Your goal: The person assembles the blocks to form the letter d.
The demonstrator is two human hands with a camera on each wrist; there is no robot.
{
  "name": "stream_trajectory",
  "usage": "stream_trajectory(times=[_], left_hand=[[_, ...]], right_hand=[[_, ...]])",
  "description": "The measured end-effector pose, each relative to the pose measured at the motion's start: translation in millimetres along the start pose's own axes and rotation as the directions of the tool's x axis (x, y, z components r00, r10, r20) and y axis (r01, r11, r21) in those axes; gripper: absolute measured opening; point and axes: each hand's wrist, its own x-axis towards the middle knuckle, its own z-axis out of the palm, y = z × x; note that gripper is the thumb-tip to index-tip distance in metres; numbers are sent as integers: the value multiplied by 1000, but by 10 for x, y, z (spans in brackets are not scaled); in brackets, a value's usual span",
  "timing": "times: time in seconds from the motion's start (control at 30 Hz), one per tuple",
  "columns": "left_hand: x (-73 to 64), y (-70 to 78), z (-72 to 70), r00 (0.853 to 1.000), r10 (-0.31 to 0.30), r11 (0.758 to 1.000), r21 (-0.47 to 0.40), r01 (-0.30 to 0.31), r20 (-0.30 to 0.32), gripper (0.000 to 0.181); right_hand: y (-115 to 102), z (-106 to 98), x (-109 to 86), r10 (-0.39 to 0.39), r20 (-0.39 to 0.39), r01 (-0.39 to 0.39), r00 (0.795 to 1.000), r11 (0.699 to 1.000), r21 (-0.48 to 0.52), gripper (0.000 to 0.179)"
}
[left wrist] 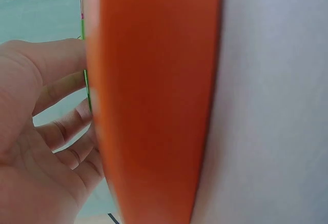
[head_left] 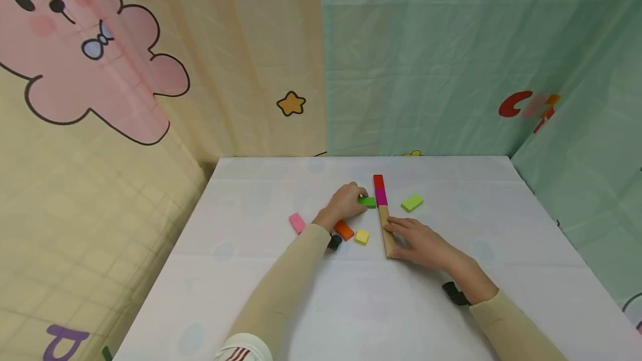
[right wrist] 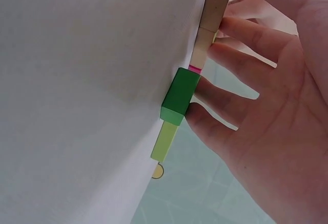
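My left hand (head_left: pixel 347 200) pinches a green block (head_left: pixel 368 202) between thumb and fingers, close to the left side of a row of blocks. The row runs away from me: wooden blocks (head_left: pixel 384 230) at the near end, then a magenta block (head_left: pixel 381 196) and a red block (head_left: pixel 378 181). My right hand (head_left: pixel 418 241) touches the wooden part with fairly straight fingers. Beside its outer fingertips stands a dark green block (right wrist: pixel 180 93), hidden in the head view. An orange block (left wrist: pixel 159 96) fills much of the left wrist view.
Right of the row lies a light green block (head_left: pixel 412 203). Nearer the left forearm are a pink block (head_left: pixel 297 222) and a yellow block (head_left: pixel 361 237). The white table (head_left: pixel 351 305) meets hanging cloth (head_left: pixel 426 71) at the back.
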Motion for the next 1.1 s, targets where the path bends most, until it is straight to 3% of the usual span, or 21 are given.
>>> stream_trajectory(times=[1.1], left_hand=[[16,19,17,1000,17,1000,-3,-17,-2,32]], right_hand=[[48,36,-4,-25,-12,25,1000,1000,6,70]])
